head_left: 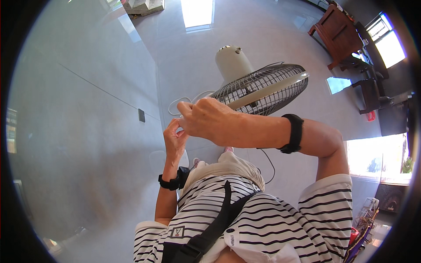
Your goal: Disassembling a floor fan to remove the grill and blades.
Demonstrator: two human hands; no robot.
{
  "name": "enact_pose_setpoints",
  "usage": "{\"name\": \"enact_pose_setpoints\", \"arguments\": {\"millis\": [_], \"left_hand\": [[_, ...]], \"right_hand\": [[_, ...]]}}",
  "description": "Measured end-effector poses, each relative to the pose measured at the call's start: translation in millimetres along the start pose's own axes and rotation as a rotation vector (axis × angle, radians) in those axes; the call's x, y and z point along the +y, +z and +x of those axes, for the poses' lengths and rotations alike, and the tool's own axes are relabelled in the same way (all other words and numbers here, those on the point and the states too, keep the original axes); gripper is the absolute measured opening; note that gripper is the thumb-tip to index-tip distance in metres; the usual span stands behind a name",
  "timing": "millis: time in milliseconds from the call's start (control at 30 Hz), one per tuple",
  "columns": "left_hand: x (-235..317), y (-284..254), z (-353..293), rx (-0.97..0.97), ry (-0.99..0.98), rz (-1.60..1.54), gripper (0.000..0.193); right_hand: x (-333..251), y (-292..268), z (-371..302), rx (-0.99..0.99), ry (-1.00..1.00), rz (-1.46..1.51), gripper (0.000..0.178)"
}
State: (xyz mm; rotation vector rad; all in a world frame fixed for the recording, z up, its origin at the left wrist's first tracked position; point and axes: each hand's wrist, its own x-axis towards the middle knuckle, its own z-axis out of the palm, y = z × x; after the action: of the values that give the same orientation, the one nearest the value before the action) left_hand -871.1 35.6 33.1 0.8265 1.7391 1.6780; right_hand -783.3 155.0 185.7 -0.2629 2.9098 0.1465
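Observation:
My right hand (206, 119) reaches across in front of me with its fingers curled together. Just below and to the left of it, my left hand (174, 135) is raised with thumb and fingers pinched. The fingertips of both meet at one spot, and whatever small thing may be between them is hidden. Right behind my right hand stands an electric fan (252, 103) with a dark wire grille, a pale band round it and a cream motor housing (232, 61). My right hand overlaps the grille's left edge; whether it touches it I cannot tell.
A grey wall (92, 131) with a dark outlet (141, 115) rises at my left. A white cable (174, 106) loops on the tiled floor (184, 57) beside the fan. Brown wooden furniture (335, 35) stands at the far right. A thin dark cord (272, 164) hangs near my waist.

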Motion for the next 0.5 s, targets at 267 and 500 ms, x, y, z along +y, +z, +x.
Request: {"name": "enact_pose_setpoints", "arguments": {"millis": [267,500], "left_hand": [[-14,-3,-2,0.019,0.027,0.020,0.017],[7,9,-1,0.108,0.126,0.030,0.028]], "right_hand": [[-4,-6,1,-0.001,0.079,-0.130,0.016],[-12,0,-2,0.086,0.051,-0.175,0.022]]}}
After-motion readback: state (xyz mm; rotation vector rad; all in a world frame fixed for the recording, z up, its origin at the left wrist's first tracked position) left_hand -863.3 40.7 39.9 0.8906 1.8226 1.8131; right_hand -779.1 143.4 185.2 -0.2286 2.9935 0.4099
